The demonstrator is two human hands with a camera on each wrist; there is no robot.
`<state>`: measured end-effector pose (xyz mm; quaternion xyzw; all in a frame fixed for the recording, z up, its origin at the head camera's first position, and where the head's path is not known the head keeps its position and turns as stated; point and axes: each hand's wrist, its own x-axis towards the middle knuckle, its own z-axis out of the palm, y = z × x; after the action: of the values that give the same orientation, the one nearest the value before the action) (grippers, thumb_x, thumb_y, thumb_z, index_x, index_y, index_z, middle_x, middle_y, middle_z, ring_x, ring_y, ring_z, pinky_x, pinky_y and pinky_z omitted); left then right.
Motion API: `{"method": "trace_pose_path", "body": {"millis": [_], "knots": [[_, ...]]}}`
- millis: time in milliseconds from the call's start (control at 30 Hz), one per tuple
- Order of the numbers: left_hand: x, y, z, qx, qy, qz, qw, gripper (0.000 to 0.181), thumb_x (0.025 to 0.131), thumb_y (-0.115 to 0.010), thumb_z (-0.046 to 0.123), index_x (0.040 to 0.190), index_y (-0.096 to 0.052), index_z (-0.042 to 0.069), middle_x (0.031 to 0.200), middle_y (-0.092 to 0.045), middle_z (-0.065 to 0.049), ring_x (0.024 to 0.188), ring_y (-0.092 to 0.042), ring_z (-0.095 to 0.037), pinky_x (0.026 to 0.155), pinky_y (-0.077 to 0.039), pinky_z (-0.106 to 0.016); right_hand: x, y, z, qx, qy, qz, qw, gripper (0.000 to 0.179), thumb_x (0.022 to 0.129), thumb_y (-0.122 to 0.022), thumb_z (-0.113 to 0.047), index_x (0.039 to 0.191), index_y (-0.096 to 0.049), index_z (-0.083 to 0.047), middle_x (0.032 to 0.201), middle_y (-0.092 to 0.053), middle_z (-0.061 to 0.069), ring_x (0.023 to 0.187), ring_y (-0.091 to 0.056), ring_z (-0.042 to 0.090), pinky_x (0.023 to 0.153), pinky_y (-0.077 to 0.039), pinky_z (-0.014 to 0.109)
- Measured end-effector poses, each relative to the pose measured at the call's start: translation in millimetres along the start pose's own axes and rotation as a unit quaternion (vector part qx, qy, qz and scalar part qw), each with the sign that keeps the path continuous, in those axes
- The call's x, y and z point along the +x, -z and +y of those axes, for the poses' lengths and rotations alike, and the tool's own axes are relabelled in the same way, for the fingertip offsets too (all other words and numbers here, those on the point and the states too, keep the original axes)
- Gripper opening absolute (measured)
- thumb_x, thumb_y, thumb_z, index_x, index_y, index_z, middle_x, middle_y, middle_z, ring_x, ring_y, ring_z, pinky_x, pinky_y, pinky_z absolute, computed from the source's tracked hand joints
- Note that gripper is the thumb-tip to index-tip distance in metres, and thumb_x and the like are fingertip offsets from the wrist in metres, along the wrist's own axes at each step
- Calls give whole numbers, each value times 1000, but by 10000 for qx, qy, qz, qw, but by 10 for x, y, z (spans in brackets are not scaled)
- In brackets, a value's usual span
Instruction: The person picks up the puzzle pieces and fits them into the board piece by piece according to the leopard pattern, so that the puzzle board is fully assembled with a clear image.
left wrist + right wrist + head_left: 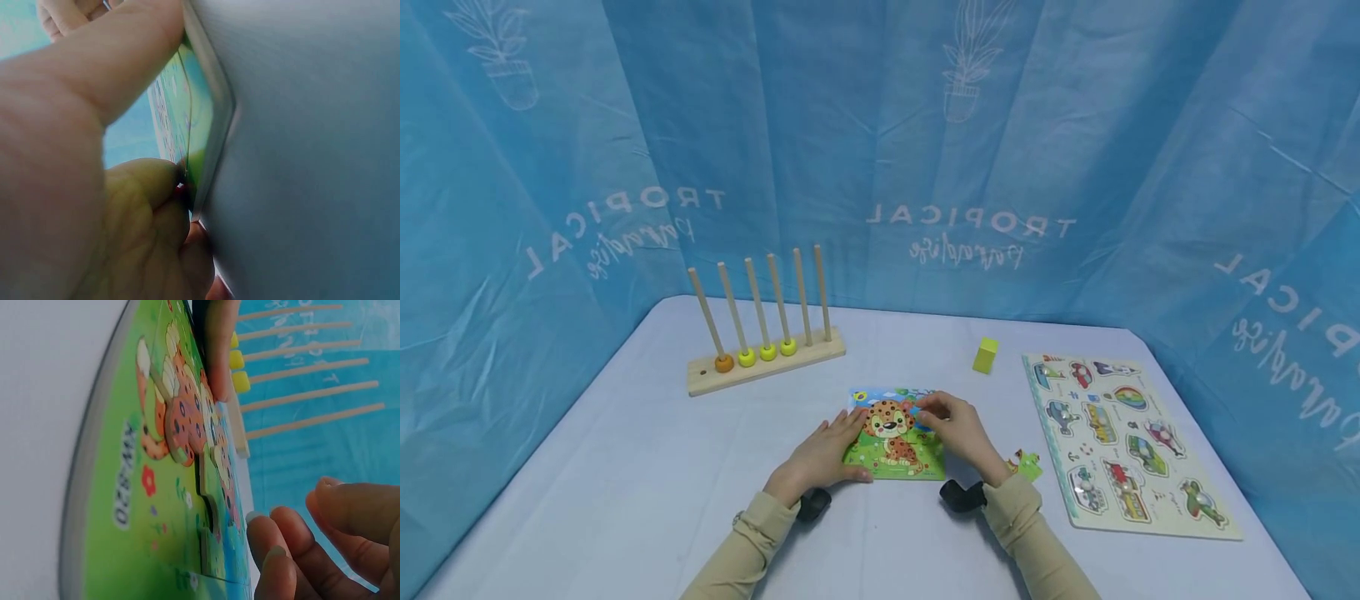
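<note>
A jigsaw board with a spotted leopard cub on green grass and blue sky lies flat on the table. My left hand rests along its left side, fingers stretched onto the picture near the cub's head and thumb at the near corner. Over the upper right part of the board is my right hand, fingers loosely bent. In the right wrist view its fingertips are close to the board's edge with nothing visible between them. Raised and recessed piece edges show there around the cub. A loose jigsaw piece lies beside the right wrist.
A wooden peg rack with orange and yellow beads stands at the back left. Behind the jigsaw is a yellow-green block. A knob puzzle board with vehicle pieces lies at the right. Blue curtains surround the table.
</note>
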<state>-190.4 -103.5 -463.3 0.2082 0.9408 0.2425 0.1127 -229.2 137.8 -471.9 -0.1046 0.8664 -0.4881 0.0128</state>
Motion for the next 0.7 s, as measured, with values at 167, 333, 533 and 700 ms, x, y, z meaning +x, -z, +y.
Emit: {"method": "trace_pose_path", "body": {"millis": [167, 333, 533, 700], "knots": [[1, 3, 2, 38, -61, -1, 10000, 95, 82, -73, 42, 153, -23, 3, 161, -22, -15, 149, -19, -37, 122, -18, -56, -5, -20, -1, -183, 45, -268, 9995, 13, 93, -64, -17, 104, -69, -11, 94, -70, 2, 84, -63, 12, 67, -50, 26], [4, 9, 5, 21, -79, -30, 10000, 95, 82, -73, 42, 153, -23, 3, 161, -22, -15, 149, -19, -38, 121, -18, -57, -8, -42, 28, -378, -39, -411, 9984, 12, 93, -64, -16, 103, -70, -14, 98, -71, 0, 87, -63, 11, 68, -52, 24], [2, 8, 0, 19, -20, -25, 10000, 95, 82, -74, 42, 153, -24, 3, 161, -22, -15, 149, -19, -37, 122, -18, -56, -12, -59, 69, -261, -26, -538, 9982, 16, 92, -65, -15, 107, -69, -12, 101, -71, 3, 90, -63, 14, 72, -53, 26], [10, 4, -2, 20, -20, -25, 10000, 95, 82, -73, 42, 154, -23, 4, 161, -22, -14, 149, -18, -37, 122, -18, -55, -12, -54, 104, -85, 231, -935, 9953, 21, 93, -65, -15, 112, -67, -9, 104, -70, 7, 93, -63, 18, 77, -53, 28]]}}
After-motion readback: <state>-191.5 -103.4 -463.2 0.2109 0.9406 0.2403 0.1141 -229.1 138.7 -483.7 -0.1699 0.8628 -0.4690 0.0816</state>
